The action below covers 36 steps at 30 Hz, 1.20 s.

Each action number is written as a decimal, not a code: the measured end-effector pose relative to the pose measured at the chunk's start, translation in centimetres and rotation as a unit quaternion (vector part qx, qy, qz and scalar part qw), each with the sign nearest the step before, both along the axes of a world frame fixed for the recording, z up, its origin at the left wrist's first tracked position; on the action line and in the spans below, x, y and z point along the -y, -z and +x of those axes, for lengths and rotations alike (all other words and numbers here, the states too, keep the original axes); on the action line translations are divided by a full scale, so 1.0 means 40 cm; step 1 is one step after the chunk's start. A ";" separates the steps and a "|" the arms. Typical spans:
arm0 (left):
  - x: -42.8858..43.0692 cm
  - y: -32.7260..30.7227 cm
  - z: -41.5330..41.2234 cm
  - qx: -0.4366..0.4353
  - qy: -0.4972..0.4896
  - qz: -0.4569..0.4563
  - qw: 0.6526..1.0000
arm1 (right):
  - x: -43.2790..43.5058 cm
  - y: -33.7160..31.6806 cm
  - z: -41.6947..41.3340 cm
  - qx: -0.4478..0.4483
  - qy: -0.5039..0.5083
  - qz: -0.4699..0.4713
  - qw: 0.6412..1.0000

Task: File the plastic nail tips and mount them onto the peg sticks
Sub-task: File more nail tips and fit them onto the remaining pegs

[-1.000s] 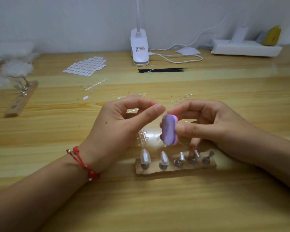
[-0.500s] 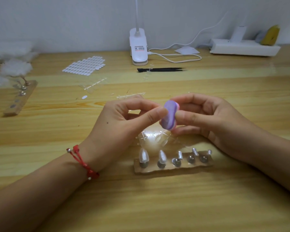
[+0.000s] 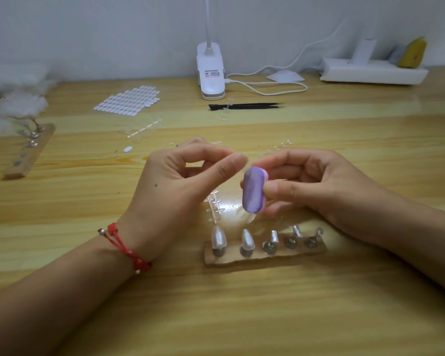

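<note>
My left hand (image 3: 180, 186) pinches a small clear nail tip (image 3: 245, 166) between thumb and forefinger; the tip is almost hidden by the fingers. My right hand (image 3: 311, 183) grips a purple and pink buffer block (image 3: 253, 190), its upper end against the tip. Below the hands lies a wooden peg holder (image 3: 265, 256) with several metal peg sticks. The two left pegs carry pearly nail tips (image 3: 218, 237); the three on the right (image 3: 292, 240) are bare. An empty clear sprue (image 3: 213, 205) lies just behind the holder.
A sheet of adhesive tabs (image 3: 129, 100), a white clip lamp (image 3: 210, 73) with its cable, and black tweezers (image 3: 244, 106) sit at the back. A second peg holder (image 3: 28, 152) lies at far left beside white fluff. Loose clear tip strips (image 3: 141, 129) lie mid-table.
The buffer block has slid down again against the nail tip, after rising half a second ago. The left hand has stayed in its pinch.
</note>
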<state>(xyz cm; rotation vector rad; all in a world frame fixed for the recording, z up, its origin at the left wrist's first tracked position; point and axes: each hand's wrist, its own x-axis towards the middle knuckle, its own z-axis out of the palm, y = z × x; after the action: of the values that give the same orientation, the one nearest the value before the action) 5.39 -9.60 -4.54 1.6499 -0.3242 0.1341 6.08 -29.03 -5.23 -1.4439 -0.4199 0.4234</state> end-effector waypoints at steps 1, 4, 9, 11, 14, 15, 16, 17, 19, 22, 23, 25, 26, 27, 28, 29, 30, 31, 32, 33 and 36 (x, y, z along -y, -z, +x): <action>0.000 -0.001 0.001 -0.003 0.000 0.000 1.000 | 0.001 0.001 0.003 -0.010 0.015 0.012 1.000; 0.001 -0.002 -0.001 -0.006 0.033 0.023 0.999 | 0.002 0.005 0.007 -0.021 0.044 0.030 0.998; 0.000 -0.001 0.001 -0.010 -0.012 0.010 1.000 | 0.001 0.000 0.000 -0.009 0.007 0.005 1.000; 0.000 -0.004 0.000 -0.013 -0.009 0.001 1.000 | 0.003 0.002 0.003 -0.019 0.029 0.026 0.999; 0.003 -0.007 -0.006 -0.005 0.040 0.022 0.999 | 0.002 0.005 0.005 -0.011 0.038 0.021 0.999; 0.003 -0.006 -0.006 -0.003 0.041 0.030 0.999 | 0.001 0.005 0.004 -0.006 0.030 0.015 0.999; 0.003 -0.004 -0.005 -0.003 0.032 0.034 0.999 | 0.000 0.004 0.003 -0.004 0.022 0.011 1.000; 0.002 -0.002 -0.003 -0.004 0.020 0.033 0.999 | 0.000 0.003 0.002 -0.005 0.018 0.010 1.000; 0.002 -0.001 0.000 -0.003 0.002 0.028 1.000 | 0.001 0.002 0.003 -0.011 0.017 0.016 1.000; 0.001 -0.002 0.000 -0.005 -0.005 0.009 1.000 | 0.003 0.004 0.005 -0.016 0.027 0.031 0.999; 0.002 -0.003 -0.002 -0.007 0.004 0.002 1.000 | 0.003 0.005 0.005 -0.014 0.031 0.032 0.999; 0.002 -0.005 -0.004 0.001 0.026 0.009 1.000 | 0.002 0.007 0.005 -0.007 0.033 0.021 0.999; 0.003 -0.004 -0.004 0.006 0.029 0.023 0.999 | 0.002 0.007 0.004 -0.001 0.029 0.010 1.000; 0.002 -0.001 -0.003 0.009 0.025 0.034 0.999 | 0.002 0.007 0.003 0.003 0.024 0.000 1.000; 0.001 0.001 -0.002 0.008 0.017 0.039 0.999 | 0.002 0.007 0.004 0.003 0.018 -0.002 1.000; -0.001 0.004 0.000 0.007 0.007 0.042 0.999 | 0.003 0.006 0.004 -0.001 0.015 0.003 1.000; -0.002 0.005 0.001 0.007 -0.002 0.046 0.999 | 0.004 0.006 0.005 -0.006 0.015 0.012 1.000; -0.002 0.006 0.002 0.006 -0.010 0.047 0.999 | 0.005 0.005 0.007 -0.010 0.018 0.019 1.000; -0.002 0.006 0.002 0.004 -0.014 0.043 0.999 | 0.005 0.005 0.008 -0.014 0.024 0.025 0.999; -0.001 0.004 0.001 0.001 -0.012 0.033 0.999 | 0.005 0.005 0.009 -0.016 0.031 0.030 0.999; 0.002 0.001 -0.004 0.008 0.021 0.023 0.999 | 0.002 0.007 0.007 -0.010 0.044 0.021 0.999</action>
<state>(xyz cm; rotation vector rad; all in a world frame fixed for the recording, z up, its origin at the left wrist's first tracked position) 5.21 -9.67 -4.57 1.6880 -0.3766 0.1084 6.36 -29.11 -5.52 -1.4103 -0.3463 0.3562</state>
